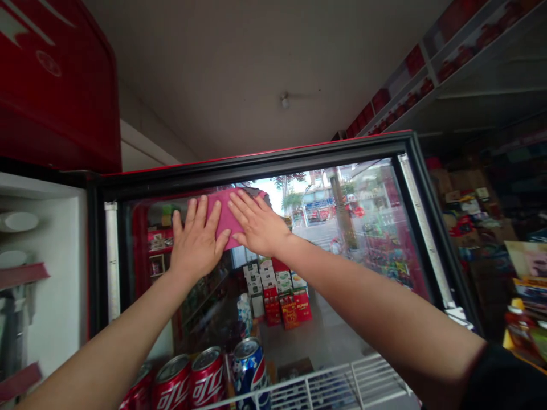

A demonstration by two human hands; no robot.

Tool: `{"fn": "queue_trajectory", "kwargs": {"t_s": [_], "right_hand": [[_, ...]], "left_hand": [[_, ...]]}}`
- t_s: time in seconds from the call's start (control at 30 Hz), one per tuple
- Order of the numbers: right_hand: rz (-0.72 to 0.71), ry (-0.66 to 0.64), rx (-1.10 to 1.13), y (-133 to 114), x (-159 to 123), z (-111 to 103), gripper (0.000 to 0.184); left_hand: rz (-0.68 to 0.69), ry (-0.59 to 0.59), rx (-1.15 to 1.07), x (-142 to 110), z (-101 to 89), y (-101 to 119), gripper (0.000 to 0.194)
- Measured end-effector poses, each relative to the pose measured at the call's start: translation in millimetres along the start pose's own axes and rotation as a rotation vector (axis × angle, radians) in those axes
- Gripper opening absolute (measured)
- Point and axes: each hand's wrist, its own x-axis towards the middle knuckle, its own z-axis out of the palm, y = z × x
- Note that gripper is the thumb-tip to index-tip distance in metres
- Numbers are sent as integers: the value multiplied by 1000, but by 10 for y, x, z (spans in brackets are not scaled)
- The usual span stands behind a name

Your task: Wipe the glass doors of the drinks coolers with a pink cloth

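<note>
A pink cloth [229,219] lies flat against the upper part of the glass fridge door [363,239], which stands swung open. My left hand [196,242] presses on the cloth's left side with fingers stretched out and spread. My right hand [257,223] lies flat on its right side, fingers also extended. Both palms push the cloth onto the glass. The glass mirrors a street and shop goods.
The door's black frame [265,165] runs along the top. Red cola cans [190,381] and a blue can [250,367] stand on a white wire shelf [342,378] below. The fridge's interior [43,273] is at left. Stocked shop shelves [491,216] fill the right.
</note>
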Motion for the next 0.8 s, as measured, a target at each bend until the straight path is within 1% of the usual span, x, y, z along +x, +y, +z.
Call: {"fn": "queue_trajectory", "kwargs": {"t_s": [0.1,0.27,0.43,0.8], "right_hand": [[25,-41,-51,253,-211,-156,81],[54,-96,-73,685,-574,-381,82],[80,-124,-86,1147,-946,-534,83],[114,-149,-68,2084,-1758,-829,84]], "left_hand": [[27,35,0,121,57,330,76],[46,52,-36,317,148,891,78],[68,77,-51,514,227,1454,79],[66,72,-131,871,374,2690,78]]}}
